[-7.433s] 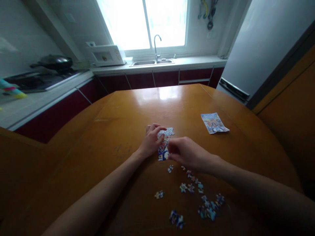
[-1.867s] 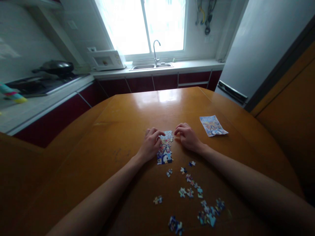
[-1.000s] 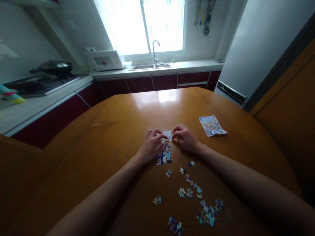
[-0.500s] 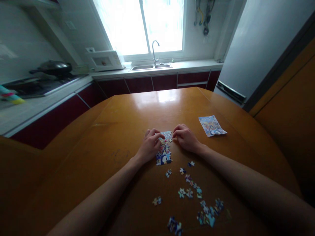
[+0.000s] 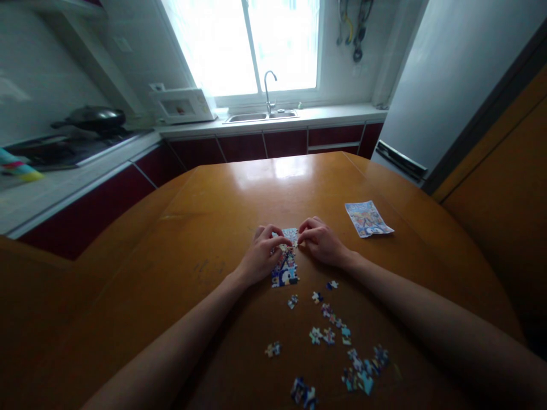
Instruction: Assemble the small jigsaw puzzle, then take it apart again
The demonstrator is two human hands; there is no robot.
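Note:
A partly joined jigsaw puzzle (image 5: 285, 276) lies on the wooden table, with a blue cartoon figure at its near end. My left hand (image 5: 261, 255) rests over the puzzle's left side, index finger and thumb stretched apart toward its right edge and touching its surface. At that right edge my right hand (image 5: 319, 240) has its fingers pinched on a puzzle piece (image 5: 296, 244), mostly hidden by the fingertips. Closer to me lie loose pieces, among them a single piece (image 5: 293, 301), a white and dark blue piece (image 5: 317, 297) and a cluster (image 5: 363, 373).
A creased picture sheet (image 5: 368, 219) lies to the right of my right hand. Several more pieces (image 5: 303, 393) sit near the table's front. Beyond the wooden table (image 5: 205, 205) are a sink (image 5: 248, 118), a microwave (image 5: 183, 106) and a fridge (image 5: 453, 74).
My left index finger and thumb have moved right across the puzzle to its right edge. My right fingertips have shifted slightly left, closer to the puzzle. The loose pieces have stayed put.

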